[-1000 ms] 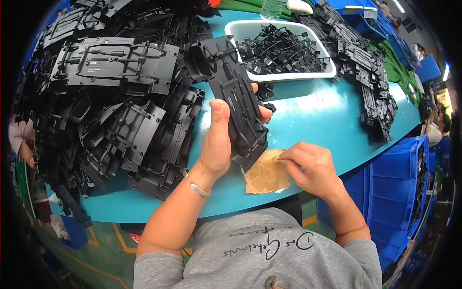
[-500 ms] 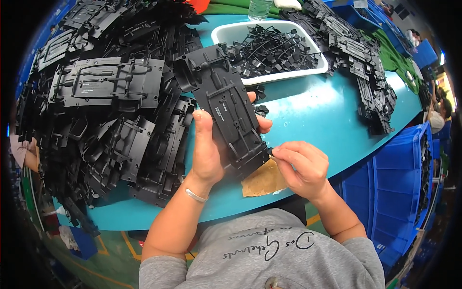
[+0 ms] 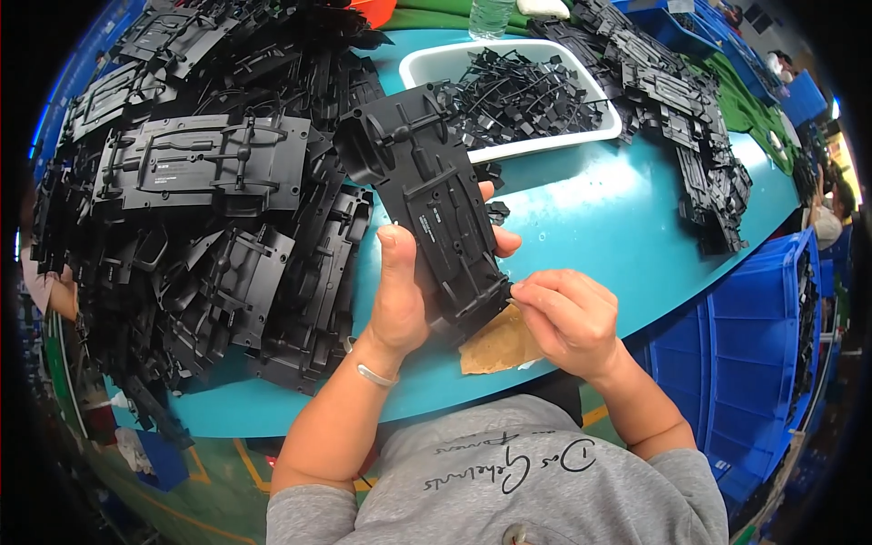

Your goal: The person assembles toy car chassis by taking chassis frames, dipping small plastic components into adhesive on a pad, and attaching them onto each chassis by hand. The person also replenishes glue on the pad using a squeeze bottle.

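Observation:
A long black plastic vehicle chassis [image 3: 438, 218] is tilted in my left hand [image 3: 397, 295], its far end toward the white tub. The thumb lies along the chassis's left side, and fingertips come round its right edge. At the near right corner of the chassis, the thumb and forefinger of my right hand [image 3: 572, 320] are pinched together. Whatever they hold is too small and too covered to make out. Beneath the near end, a brown piece of paper [image 3: 498, 345] lies on the turquoise table [image 3: 599, 213].
Heaped black chassis [image 3: 204, 168] fill the table's left side. A white tub [image 3: 545, 145] of small black parts stands behind my hands, with a few loose parts [image 3: 497, 213] near it. More stacked chassis [image 3: 677, 118] lie at the right, and blue crates [image 3: 749, 327] stand beyond the edge.
My left hand and the chassis have shifted slightly toward me and to the right. My right fingertips stay at the chassis corner; the small dark bit seen between them earlier is now hidden.

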Demonstrator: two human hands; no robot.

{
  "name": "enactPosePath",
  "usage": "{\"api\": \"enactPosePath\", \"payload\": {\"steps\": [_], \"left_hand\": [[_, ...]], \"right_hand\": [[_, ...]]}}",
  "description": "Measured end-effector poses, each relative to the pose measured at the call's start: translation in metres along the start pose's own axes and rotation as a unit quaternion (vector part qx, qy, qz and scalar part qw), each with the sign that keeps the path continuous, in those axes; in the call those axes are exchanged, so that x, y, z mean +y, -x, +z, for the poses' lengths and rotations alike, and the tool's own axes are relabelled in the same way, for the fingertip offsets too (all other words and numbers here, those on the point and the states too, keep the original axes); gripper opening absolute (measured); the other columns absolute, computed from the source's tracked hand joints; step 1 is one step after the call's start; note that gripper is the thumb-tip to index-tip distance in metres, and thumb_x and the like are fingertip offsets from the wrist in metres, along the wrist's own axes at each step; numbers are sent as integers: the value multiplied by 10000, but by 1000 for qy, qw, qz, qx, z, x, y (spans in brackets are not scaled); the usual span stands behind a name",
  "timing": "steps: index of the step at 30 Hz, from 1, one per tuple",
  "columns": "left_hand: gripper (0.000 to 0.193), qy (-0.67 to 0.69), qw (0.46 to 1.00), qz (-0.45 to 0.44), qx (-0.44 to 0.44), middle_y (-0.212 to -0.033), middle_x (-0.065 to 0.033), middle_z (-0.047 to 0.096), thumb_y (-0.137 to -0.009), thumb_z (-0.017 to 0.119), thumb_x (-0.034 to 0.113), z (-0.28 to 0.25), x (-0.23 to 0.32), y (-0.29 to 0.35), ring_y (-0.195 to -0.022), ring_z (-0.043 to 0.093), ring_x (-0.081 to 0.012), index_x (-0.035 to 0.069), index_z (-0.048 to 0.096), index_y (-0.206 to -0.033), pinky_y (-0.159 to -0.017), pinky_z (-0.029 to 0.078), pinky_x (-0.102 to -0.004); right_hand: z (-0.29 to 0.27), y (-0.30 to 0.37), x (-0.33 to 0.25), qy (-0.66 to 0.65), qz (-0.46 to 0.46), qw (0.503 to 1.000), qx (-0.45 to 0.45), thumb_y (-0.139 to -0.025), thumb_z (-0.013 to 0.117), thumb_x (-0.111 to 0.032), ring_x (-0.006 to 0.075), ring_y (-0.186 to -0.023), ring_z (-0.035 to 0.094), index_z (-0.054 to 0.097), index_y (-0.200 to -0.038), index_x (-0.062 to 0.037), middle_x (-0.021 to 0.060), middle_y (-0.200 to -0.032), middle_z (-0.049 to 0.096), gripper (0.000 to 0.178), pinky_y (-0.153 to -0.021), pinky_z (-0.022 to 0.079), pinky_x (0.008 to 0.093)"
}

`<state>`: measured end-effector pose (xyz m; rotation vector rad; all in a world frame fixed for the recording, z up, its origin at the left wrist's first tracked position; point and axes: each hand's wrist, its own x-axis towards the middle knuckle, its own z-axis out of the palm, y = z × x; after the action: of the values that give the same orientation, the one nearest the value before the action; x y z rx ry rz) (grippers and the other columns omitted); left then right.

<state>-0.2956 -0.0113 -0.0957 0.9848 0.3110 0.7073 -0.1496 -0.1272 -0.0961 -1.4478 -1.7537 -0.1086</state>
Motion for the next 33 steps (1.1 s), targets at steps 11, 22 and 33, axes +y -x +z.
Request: {"api": "enactPosePath", "payload": {"steps": [11, 22, 33], "left_hand": [[1083, -25, 1000, 2, 9, -1024, -184, 661, -765, 322, 858, 9, 0, 3, -949, 651, -208, -55, 397, -1343, -807, 554, -322], [1116, -16, 1000, -10, -7, -1083, -142, 645, -722, 375, 873, 6, 11, 7, -1047, 624, -217, -30, 369, -1377, -898, 516, -343], [585, -311, 862, 339, 210, -1174, -231, 588, -912, 539, 326, -1, 165, 75, -980, 641, -276, -25, 366, -1347, -848, 526, -375]], "right_hand": [[-1, 3, 2, -6, 4, 1000, -17, -656, 714, 38, 224, -672, 654, 670, -826, -25, 81, -782, 655, 186, -581, 528, 299], [-2, -8, -2, -50, 66, 996, -36, -670, 716, 34, 258, -671, 641, 661, -809, -16, 106, -770, 655, 158, -598, 516, 330], [-18, -5, 13, -75, 101, 992, -29, -744, 614, 124, 197, -652, 571, 617, -858, 46, 134, -798, 609, 138, -564, 455, 270]]}}
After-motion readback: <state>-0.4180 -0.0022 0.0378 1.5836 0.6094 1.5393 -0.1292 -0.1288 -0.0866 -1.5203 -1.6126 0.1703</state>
